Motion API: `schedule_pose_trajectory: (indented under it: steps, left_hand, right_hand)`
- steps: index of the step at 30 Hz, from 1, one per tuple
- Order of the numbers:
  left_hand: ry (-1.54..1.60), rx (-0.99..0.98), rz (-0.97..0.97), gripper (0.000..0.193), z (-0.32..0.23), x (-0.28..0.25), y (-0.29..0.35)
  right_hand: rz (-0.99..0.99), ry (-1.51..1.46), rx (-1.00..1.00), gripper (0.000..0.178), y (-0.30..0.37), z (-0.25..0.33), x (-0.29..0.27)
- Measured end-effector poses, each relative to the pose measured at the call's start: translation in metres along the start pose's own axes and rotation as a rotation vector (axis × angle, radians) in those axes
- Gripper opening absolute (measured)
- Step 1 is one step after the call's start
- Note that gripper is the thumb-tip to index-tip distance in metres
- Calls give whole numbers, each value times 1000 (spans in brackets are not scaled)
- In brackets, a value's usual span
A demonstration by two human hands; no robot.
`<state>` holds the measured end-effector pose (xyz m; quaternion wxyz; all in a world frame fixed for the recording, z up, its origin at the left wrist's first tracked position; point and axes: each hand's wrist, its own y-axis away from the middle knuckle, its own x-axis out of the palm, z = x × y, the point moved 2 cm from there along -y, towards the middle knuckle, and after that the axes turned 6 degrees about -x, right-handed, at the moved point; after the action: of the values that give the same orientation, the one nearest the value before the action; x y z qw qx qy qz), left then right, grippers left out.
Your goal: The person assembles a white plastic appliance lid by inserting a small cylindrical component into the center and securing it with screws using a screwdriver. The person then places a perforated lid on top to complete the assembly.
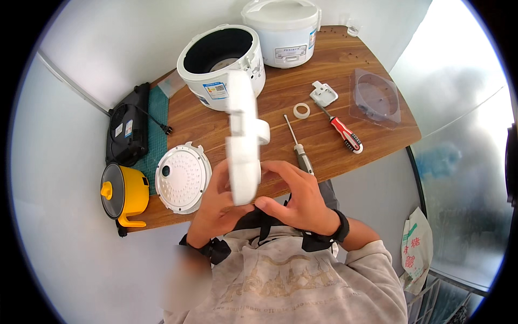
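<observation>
A white rice cooker lid (244,156) is held up edge-on in front of me, above the near edge of the table, slightly blurred. My left hand (218,202) is closed on its lower left side. From the right, the curved fingers and thumb of my right hand (299,200) meet its lower edge; part of the fingertips is hidden behind it. Left of the hands lies a round white perforated inner lid plate (184,178). Beyond them stands a lidless rice cooker body (221,70) with a dark inside. A grey-handled screwdriver (303,156) lies near my right hand.
A closed white rice cooker (283,32) stands at the back. To the right are a tape roll (301,111), a small white plastic part (324,94), a red-and-black screwdriver (345,134) and a clear plastic sheet (376,97). At left sit a black appliance (128,127) and a yellow pot (132,191).
</observation>
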<state>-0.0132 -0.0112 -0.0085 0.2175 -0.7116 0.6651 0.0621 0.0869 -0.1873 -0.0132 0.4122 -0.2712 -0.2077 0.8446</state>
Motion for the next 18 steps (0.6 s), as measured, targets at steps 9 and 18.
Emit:
schedule_pose_trajectory:
  steps: [9,18]
  left_hand:
    - [-540,101,20,29,-10,14,-17]
    - [-461,81,5,33,-6,13,-20]
  right_hand:
    - [146,-401,423,51,2,-24,-4]
    - [89,-894,705,56,12,-37,-8]
